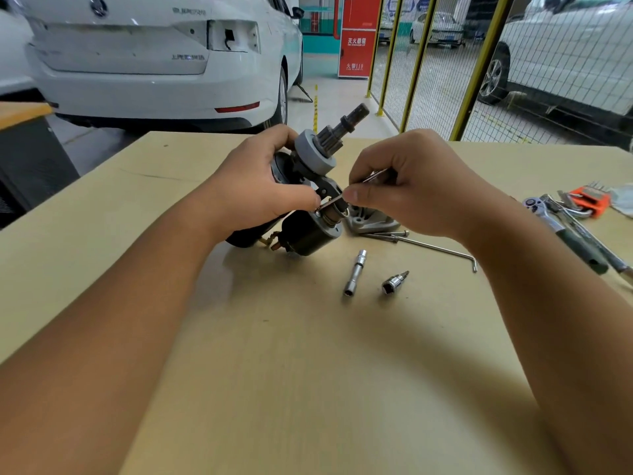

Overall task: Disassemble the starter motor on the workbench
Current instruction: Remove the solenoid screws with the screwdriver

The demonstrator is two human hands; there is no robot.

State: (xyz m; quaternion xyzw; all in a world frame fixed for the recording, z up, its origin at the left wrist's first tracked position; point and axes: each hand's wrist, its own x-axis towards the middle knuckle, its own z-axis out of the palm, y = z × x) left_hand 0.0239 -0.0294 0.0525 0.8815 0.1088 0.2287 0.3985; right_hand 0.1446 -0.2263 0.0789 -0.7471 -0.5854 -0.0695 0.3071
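— Where is the starter motor (pixel 305 200)?

— Tilted above the far middle of the workbench (pixel 274 337), its shaft pointing up and away. The left hand (pixel 260 186) wraps round the dark body, fingers curled behind it, thumb pressed on the front near the lever.

— And the right hand (pixel 411 190)?

— It pinches a thin metal tool (pixel 363 186) between thumb and curled fingers; the tip sits at the spring end of the lower cylinder.

— What lies nearby?

— A grey end housing (pixel 371 219) just behind the motor, two long bolts (pixel 387 236), a bent hex key (pixel 445 252), an extension bar (pixel 356 272), a small socket bit (pixel 394 282), and a ratchet (pixel 561 231) at the right edge.
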